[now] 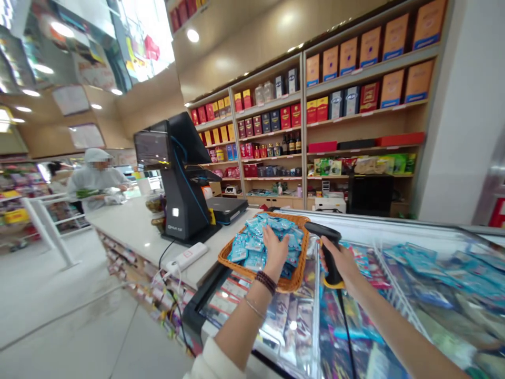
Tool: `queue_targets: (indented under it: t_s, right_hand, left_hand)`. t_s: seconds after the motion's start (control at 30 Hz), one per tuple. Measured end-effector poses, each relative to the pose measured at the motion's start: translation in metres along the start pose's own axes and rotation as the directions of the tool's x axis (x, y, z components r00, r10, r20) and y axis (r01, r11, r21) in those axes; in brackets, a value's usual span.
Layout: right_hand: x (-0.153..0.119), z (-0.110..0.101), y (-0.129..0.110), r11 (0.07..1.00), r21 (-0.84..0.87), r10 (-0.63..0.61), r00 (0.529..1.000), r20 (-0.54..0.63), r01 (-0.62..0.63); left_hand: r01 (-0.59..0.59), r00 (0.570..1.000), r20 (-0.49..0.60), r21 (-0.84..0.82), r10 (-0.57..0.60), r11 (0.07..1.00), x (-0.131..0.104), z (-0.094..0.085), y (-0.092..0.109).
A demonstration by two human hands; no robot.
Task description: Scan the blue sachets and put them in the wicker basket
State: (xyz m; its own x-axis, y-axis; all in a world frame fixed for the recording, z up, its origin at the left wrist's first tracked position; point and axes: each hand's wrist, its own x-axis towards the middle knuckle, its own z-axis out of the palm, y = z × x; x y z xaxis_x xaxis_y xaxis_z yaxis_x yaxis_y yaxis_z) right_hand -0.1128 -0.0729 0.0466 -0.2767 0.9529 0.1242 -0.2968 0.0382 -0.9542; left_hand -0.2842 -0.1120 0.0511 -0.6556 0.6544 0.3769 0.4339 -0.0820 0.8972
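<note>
A wicker basket (224,256) full of blue packets (254,243) rests on the glass top of a freezer. My left hand (275,250) is over the packets, fingers apart and touching or just above them; nothing is seen gripped in it. Right of the basket, my right hand (340,259) is wrapped round the handle of a black barcode scanner (323,230), whose head points left toward the basket. The scanner's cable hangs down over the glass.
A black checkout terminal (183,184), a scale (226,208) and a white power strip (186,259) stand on the counter (130,223). More packets lie in the freezer (386,263) at right. A person (98,179) stands beyond the counter; shelves (268,134) line the back.
</note>
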Motion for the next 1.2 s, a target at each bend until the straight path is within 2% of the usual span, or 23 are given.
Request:
queue_targets:
  t_s: [0.07, 0.13, 0.2, 0.3, 0.4, 0.53, 0.6, 0.67, 0.73, 0.83, 0.9, 0.97, 1.07, 1.1, 1.2]
  right_hand:
    - [-0.003, 0.0, -0.001, 1.0, -0.005, -0.002, 1.0, 0.024, 0.003]
    - [-0.007, -0.012, -0.004, 1.0, -0.019, 0.001, 1.0, 0.02, 0.0]
    - [-0.011, -0.034, -0.009, 0.999, -0.034, 0.0, 1.0, -0.027, -0.001]
    - [-0.02, -0.084, -0.021, 0.999, -0.033, -0.024, 0.99, -0.14, 0.02]
    - [-0.031, -0.144, -0.036, 1.0, -0.023, -0.021, 0.953, -0.303, 0.015]
    - [-0.043, -0.217, -0.053, 0.999, -0.004, -0.033, 0.881, -0.472, 0.036]
    - [-0.046, -0.244, -0.058, 0.998, -0.003, -0.056, 0.843, -0.535, 0.064]
    - [-0.047, -0.262, -0.06, 0.997, 0.0, -0.063, 0.804, -0.591, 0.079]
    - [-0.047, -0.271, -0.061, 0.996, 0.011, -0.061, 0.78, -0.623, 0.087]
    - [-0.046, -0.273, -0.06, 0.996, 0.007, -0.067, 0.766, -0.639, 0.093]
    - [-0.045, -0.27, -0.058, 0.996, -0.021, -0.082, 0.766, -0.638, 0.089]
    - [-0.045, -0.267, -0.057, 0.995, -0.05, -0.097, 0.773, -0.627, 0.084]
    - [-0.045, -0.265, -0.055, 0.996, -0.067, -0.089, 0.777, -0.623, 0.06]
    - [-0.044, -0.265, -0.054, 0.996, -0.069, -0.083, 0.776, -0.626, 0.051]
    - [-0.043, -0.265, -0.05, 0.995, -0.093, -0.094, 0.773, -0.627, 0.045]
  left_hand:
    - [-0.016, 1.0, -0.016, 0.193, 0.019, 0.981, -0.015, -0.004, 0.004]
    - [-0.081, 0.997, 0.033, 0.262, 0.075, 0.962, -0.035, 0.003, 0.01]
    - [-0.18, 0.98, 0.13, 0.247, 0.152, 0.952, -0.053, 0.016, 0.018]
    - [-0.317, 0.917, 0.307, 0.171, 0.255, 0.933, -0.073, 0.043, 0.029]
    - [-0.375, 0.836, 0.463, 0.093, 0.294, 0.922, -0.086, 0.079, 0.037]
    - [-0.401, 0.723, 0.627, 0.04, 0.29, 0.915, -0.099, 0.138, 0.045]
    - [-0.398, 0.676, 0.679, 0.01, 0.286, 0.917, -0.104, 0.171, 0.048]
    - [-0.381, 0.652, 0.701, -0.028, 0.29, 0.924, -0.107, 0.205, 0.051]
    - [-0.381, 0.642, 0.703, -0.055, 0.307, 0.923, -0.108, 0.239, 0.055]
    - [-0.416, 0.647, 0.689, -0.041, 0.327, 0.908, -0.105, 0.285, 0.063]
    - [-0.431, 0.651, 0.693, 0.002, 0.31, 0.902, -0.1, 0.311, 0.067]
    - [-0.456, 0.625, 0.726, 0.042, 0.286, 0.889, -0.095, 0.331, 0.069]
    - [-0.491, 0.563, 0.788, 0.074, 0.25, 0.868, -0.091, 0.346, 0.066]
    - [-0.493, 0.557, 0.794, 0.079, 0.244, 0.866, -0.091, 0.347, 0.064]
    - [-0.494, 0.58, 0.776, 0.094, 0.247, 0.864, -0.094, 0.339, 0.059]
